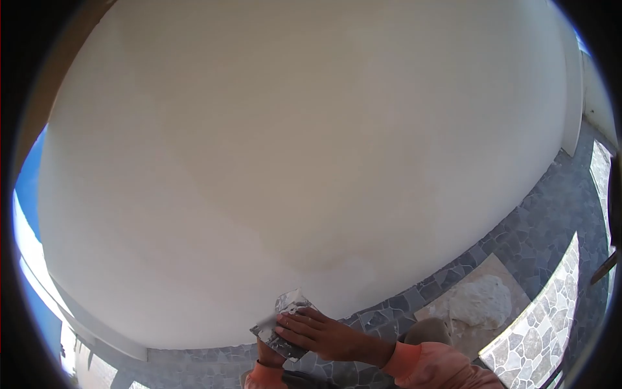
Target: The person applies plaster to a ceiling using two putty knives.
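A metal plastering trowel, smeared with white putty, is pressed flat against the lower part of a big white wall. My right hand lies spread on the blade's back, fingers pushing it to the wall. My left hand is mostly hidden beneath the blade and appears to grip the handle from below. Both wrists wear orange sleeves. A slightly darker, damp patch of wall sits just above the trowel.
The floor is grey irregular stone paving. A heap of white putty rests on a flat board at the lower right. A white wall corner stands at the far right. Blue sky shows at the left edge.
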The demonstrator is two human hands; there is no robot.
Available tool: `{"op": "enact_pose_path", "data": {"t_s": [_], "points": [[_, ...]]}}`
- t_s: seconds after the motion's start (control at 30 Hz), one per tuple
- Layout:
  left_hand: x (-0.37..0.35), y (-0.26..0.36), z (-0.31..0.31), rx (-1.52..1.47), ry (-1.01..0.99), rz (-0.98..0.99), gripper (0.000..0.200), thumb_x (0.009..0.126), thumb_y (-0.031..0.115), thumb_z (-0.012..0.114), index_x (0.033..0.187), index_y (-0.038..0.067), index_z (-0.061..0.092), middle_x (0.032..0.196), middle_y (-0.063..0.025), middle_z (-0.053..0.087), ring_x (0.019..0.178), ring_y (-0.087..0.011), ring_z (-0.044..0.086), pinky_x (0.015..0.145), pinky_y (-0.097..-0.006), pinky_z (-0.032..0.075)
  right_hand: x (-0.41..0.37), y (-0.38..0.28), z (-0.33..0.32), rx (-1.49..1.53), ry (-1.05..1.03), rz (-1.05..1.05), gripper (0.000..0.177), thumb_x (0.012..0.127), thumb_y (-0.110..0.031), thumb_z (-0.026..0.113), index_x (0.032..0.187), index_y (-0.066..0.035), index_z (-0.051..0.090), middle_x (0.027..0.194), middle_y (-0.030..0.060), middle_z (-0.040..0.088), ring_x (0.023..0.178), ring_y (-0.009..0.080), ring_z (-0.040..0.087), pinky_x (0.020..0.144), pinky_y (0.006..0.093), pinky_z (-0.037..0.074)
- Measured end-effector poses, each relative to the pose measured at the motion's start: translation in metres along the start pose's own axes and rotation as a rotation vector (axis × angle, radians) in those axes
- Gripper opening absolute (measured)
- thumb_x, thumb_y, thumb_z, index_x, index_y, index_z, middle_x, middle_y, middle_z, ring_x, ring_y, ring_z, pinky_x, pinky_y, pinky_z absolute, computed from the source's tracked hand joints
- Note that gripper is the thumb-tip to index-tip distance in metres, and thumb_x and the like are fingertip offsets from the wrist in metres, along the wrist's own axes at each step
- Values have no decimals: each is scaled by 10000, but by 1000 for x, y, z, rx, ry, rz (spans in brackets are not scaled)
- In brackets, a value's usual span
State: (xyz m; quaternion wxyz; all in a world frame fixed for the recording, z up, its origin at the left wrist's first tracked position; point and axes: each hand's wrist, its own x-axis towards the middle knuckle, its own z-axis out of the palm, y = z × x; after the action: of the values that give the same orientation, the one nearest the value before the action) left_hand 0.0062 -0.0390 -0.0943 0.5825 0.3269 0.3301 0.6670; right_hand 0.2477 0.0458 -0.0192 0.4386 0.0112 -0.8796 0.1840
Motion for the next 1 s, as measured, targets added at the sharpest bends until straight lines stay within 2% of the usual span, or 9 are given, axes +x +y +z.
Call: {"op": "enact_pose_path", "data": {"t_s": [0.07, 0.13, 0.2, 0.27, 0.43, 0.5, 0.57, 0.83, 1.0], "points": [[-8, 0, -3, 660, -1, 28, 482, 1095, 354, 293, 1438, 26, 377, 1452, -132, 466, 1331, -217, 479, 1113, -376, 422, -2, -2, 2, -21, -46, -38, 704, 869, -10, 546, 1528, -76, 307, 1582, 137, 322, 1461, 267, 334, 1214, 456, 283], [-15, 0, -2, 298, 43, -56, 489, 1094, 357, 299, 1441, 22, 379, 1443, -133, 476, 1325, -214, 485, 1113, -372, 425, -5, 0, 7, -42, -79, -72, 634, 931, -59, 486, 1534, -75, 291, 1594, 134, 305, 1472, 258, 318, 1226, 455, 266], [-22, 10, 16, 320, 127, -82, 447, 1076, 310, 340, 1396, 10, 427, 1369, -138, 533, 1246, -226, 546, 1056, -381, 472, -9, 3, 14, -59, -98, -94, 587, 962, -94, 449, 1530, -74, 299, 1592, 134, 309, 1467, 256, 326, 1221, 450, 277], [-23, 13, 24, -196, 221, -68, 386, 1043, 255, 411, 1273, -21, 554, 1219, -150, 646, 1109, -249, 646, 985, -398, 523, -13, 7, 18, -69, -116, -107, 559, 982, -116, 425, 1526, -73, 307, 1592, 135, 311, 1464, 254, 333, 1215, 445, 287], [-30, 40, 77, 73, 342, -9, 383, 1011, 243, 469, 1244, -43, 571, 1173, -172, 664, 1034, -266, 678, 933, -404, 554, -13, 14, 15, -103, -115, -73, 516, 1003, -157, 403, 1508, -70, 342, 1580, 137, 338, 1454, 250, 357, 1207, 411, 301], [-30, 45, 76, 73, 346, -25, 379, 1000, 239, 490, 1240, -42, 574, 1177, -176, 663, 1028, -270, 679, 933, -408, 553, -12, 16, 11, -123, -103, -66, 510, 1003, -152, 402, 1503, -67, 350, 1575, 141, 346, 1448, 255, 367, 1206, 413, 302], [-28, 54, 58, -137, 370, -107, 366, 986, 219, 505, 1231, -46, 571, 1169, -184, 665, 1026, -287, 678, 909, -417, 557, -12, 17, 9, -127, -97, -58, 505, 1002, -147, 400, 1499, -65, 360, 1572, 145, 350, 1445, 259, 373, 1205, 414, 303], [-14, 72, 80, 20, 439, -98, 344, 970, 186, 493, 1205, -53, 571, 1117, -182, 680, 989, -294, 686, 885, -423, 557, -9, 29, 8, -124, -77, -23, 524, 980, -114, 434, 1498, -62, 370, 1570, 145, 358, 1439, 262, 381, 1198, 417, 310], [-10, 81, 77, 0, 441, -57, 359, 966, 187, 490, 1221, -55, 564, 1124, -177, 677, 989, -289, 688, 883, -420, 562, -14, 44, 2, -85, -77, 97, 620, 902, 24, 473, 1506, -71, 371, 1562, 141, 372, 1444, 274, 369, 1192, 420, 323]]}}
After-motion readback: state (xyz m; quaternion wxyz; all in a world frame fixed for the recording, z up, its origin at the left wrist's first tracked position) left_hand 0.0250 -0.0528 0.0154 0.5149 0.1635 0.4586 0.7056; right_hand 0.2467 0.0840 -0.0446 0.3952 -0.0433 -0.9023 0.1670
